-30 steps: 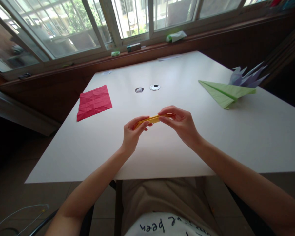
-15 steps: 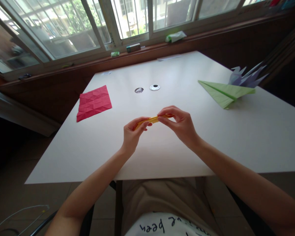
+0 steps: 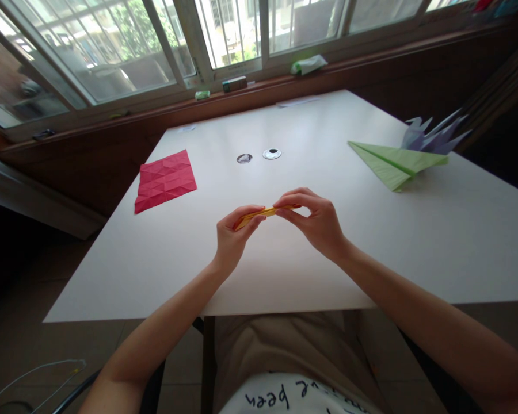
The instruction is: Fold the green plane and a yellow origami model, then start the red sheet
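Between my two hands is a narrow strip of folded yellow paper (image 3: 269, 212), held above the white table (image 3: 267, 276). My left hand (image 3: 235, 233) pinches its left end between thumb and fingers. At the other end, my right hand (image 3: 313, 218) grips it with thumb below and fingertips on top. Much of the paper is hidden by the fingers, so its full shape does not show. Both sets of fingertips are close together near its middle.
On the table's left lies a creased red paper sheet (image 3: 166, 180). Two round discs (image 3: 244, 158) (image 3: 271, 153) lie beyond my hands. At right are a green paper plane (image 3: 397, 164) and purple folded paper (image 3: 434, 138). Small items, including a box (image 3: 234, 84), line the windowsill.
My right fingertips have shifted slightly left and down along the yellow paper, and the gap between my hands is narrower. My left fingers have closed in a little. The rest stays put.
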Tool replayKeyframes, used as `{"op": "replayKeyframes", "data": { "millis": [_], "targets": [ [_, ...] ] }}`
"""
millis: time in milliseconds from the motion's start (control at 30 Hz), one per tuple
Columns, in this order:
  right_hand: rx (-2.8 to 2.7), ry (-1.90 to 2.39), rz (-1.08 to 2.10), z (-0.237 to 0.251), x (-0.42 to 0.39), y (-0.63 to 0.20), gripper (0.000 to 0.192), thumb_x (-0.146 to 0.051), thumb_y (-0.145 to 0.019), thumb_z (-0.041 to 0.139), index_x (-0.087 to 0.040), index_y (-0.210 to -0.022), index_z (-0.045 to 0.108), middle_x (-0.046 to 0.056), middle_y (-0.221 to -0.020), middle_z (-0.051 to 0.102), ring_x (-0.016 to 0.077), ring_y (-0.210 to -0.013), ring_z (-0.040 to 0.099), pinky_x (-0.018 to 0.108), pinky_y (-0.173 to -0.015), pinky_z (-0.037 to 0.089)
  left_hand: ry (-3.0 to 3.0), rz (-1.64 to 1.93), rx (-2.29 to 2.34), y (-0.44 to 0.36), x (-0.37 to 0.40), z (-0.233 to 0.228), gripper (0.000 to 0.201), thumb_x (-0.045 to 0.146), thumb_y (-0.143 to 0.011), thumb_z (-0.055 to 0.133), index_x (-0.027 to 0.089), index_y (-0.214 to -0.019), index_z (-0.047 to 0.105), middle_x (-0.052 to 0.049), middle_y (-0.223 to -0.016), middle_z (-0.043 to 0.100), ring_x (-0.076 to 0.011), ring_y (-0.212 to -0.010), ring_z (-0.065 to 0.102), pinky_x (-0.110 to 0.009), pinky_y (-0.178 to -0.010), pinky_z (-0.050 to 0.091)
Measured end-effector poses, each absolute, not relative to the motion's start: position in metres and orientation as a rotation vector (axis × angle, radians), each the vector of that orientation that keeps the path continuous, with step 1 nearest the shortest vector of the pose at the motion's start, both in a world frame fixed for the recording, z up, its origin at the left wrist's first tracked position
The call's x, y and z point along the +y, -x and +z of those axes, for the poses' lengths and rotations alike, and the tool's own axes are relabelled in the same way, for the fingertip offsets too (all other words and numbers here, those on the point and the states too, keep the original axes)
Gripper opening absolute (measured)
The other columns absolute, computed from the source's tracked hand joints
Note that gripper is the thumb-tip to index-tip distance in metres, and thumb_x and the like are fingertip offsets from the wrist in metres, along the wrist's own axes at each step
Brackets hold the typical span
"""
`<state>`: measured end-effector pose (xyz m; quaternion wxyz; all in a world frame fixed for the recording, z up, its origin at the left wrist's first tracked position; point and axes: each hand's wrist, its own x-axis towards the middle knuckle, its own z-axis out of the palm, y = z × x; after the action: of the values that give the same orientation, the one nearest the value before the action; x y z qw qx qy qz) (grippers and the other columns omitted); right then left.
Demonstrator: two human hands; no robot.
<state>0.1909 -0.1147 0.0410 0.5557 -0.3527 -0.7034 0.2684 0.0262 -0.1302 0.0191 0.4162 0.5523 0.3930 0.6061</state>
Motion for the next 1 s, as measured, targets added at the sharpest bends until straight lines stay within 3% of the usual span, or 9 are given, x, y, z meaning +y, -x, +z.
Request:
{"op": "replayKeyframes", "data": {
  "millis": [233, 533, 667, 900, 1000],
  "targets": [
    [-1.603, 0.866, 0.597, 0.0422, -0.1169, -0.1895, 0.004, -0.018, -0.076, 0.065, -0.021, -0.078, 0.067, 0.001, -0.08, 0.064, 0.0149, -0.078, 0.059, 0.029, -0.069, 0.047, -1.368, 1.537, 1.024, -0.0277, -0.1324, 0.0216, 0.021, 0.027, -0.07, 0.072, 0.02, -0.089, 0.068, -0.003, -0.087, 0.07, -0.0154, -0.075, 0.067, -0.024, -0.062, 0.051],
    [-1.344, 0.861, 0.985, 0.0404, -0.1113, -0.1917, 0.008, -0.027, -0.072, 0.068, -0.02, -0.076, 0.066, 0.0, -0.078, 0.065, 0.0155, -0.078, 0.061, 0.031, -0.073, 0.049, -1.207, 1.57, 1.024, -0.0259, -0.1273, 0.0202, 0.024, 0.037, -0.071, 0.069, 0.021, -0.089, 0.07, 0.002, -0.061, 0.063, -0.0086, -0.053, 0.057, -0.021, -0.049, 0.038],
    [-1.32, 0.843, 1.084, 0.0404, -0.1107, -0.1916, 0.01, -0.028, -0.07, 0.07, -0.02, -0.075, 0.066, 0.0, -0.078, 0.065, 0.0148, -0.077, 0.061, 0.03, -0.071, 0.05, -1.17, 1.567, 0.97, -0.0258, -0.1284, 0.0213, 0.026, 0.041, -0.072, 0.068, 0.022, -0.089, 0.071, 0.002, -0.055, 0.062, -0.0088, -0.053, 0.055, -0.022, -0.051, 0.038],
    [-1.402, 0.774, 0.997, 0.0413, -0.1126, -0.1909, 0.008, -0.024, -0.072, 0.069, -0.02, -0.078, 0.066, -0.001, -0.078, 0.065, 0.0131, -0.077, 0.06, 0.028, -0.073, 0.05, -1.196, 1.639, 0.888, -0.0262, -0.1306, 0.0243, 0.017, 0.033, -0.074, 0.068, 0.024, -0.088, 0.071, -0.002, -0.086, 0.07, -0.0082, -0.054, 0.06, -0.022, -0.051, 0.041],
    [-1.409, 0.751, 1.028, 0.0413, -0.1124, -0.1904, 0.012, -0.025, -0.072, 0.069, -0.021, -0.082, 0.067, 0.0, -0.084, 0.066, 0.0146, -0.083, 0.061, 0.031, -0.078, 0.051, -1.183, 1.638, 0.849, -0.026, -0.1308, 0.0258, 0.014, 0.033, -0.075, 0.067, 0.023, -0.085, 0.071, -0.002, -0.086, 0.071, -0.0106, -0.06, 0.064, -0.023, -0.055, 0.045]
  ]
}}
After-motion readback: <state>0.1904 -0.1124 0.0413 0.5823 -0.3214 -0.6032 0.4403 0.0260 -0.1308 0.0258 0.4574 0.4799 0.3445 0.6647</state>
